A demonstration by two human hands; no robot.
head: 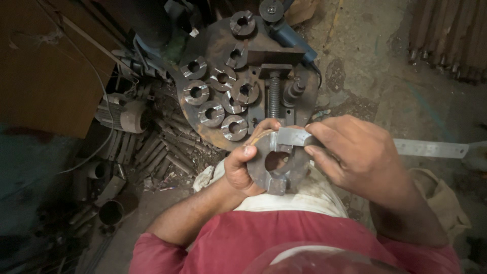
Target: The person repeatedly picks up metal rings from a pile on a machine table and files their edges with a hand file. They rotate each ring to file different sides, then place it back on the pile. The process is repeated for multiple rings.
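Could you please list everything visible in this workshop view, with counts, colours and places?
Slotted metal ring: one, dark grey, held over the lap.
Flat steel piece: one, grey, laid across the ring's top.
Slotted rings: about nine, grey, on the round plate.
Round plate: one, rusty, ahead of the hands.
Threaded screw: one, dark, on the plate.
Steel strip: one, pale grey, at right.
Scrap rods: many, dark, on the floor at left.
Left hand: grips the ring.
Right hand: pinches the steel piece.

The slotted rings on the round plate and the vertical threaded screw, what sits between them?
Nothing in the head view: the slotted rings lie just left of the threaded screw, with only bare plate between.
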